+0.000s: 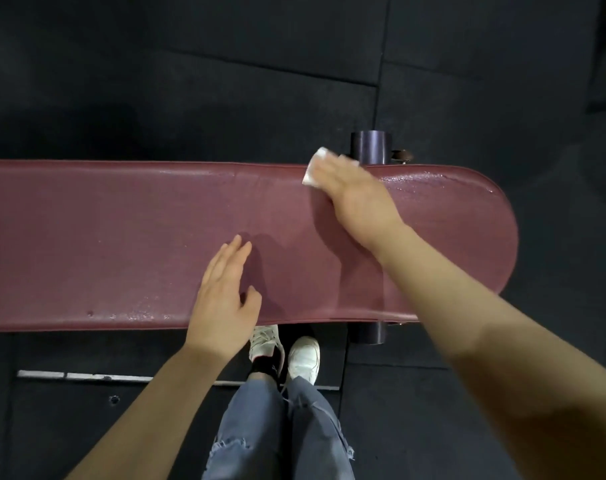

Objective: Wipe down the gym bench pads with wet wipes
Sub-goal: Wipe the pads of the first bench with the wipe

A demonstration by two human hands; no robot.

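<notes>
One long maroon padded bench [121, 244] fills the middle of the view from the left edge to a rounded end on the right, seen from straight above. Dark rubber floor mats [225, 81] lie all around it, with seams between the tiles. Wet streaks shine along the far edge of the bench, most clearly near the rounded end, and a few wet spots glint along the near edge on the left.

Two bare forearms reach in from the bottom of the view. The right hand [355, 199] lies flat at the far edge of the bench, fingers straight and together, pressing a white wet wipe [314, 168] against the padding. Most of the wipe is hidden under the fingers; its folded edge shows to the left of the fingertips, which are blurred. The left hand [227, 296] rests open at the near side of the bench, fingers straight and pointing away from the body, thumb out to the side, holding nothing.

Below the bench stand the person's legs in torn blue jeans [277, 434] and white trainers [303, 358]. A dark round frame tube [370, 147] shows just beyond the far edge of the bench, and another sticks out below the near edge. A pale metal strip [86, 375] lies on the floor at lower left.
</notes>
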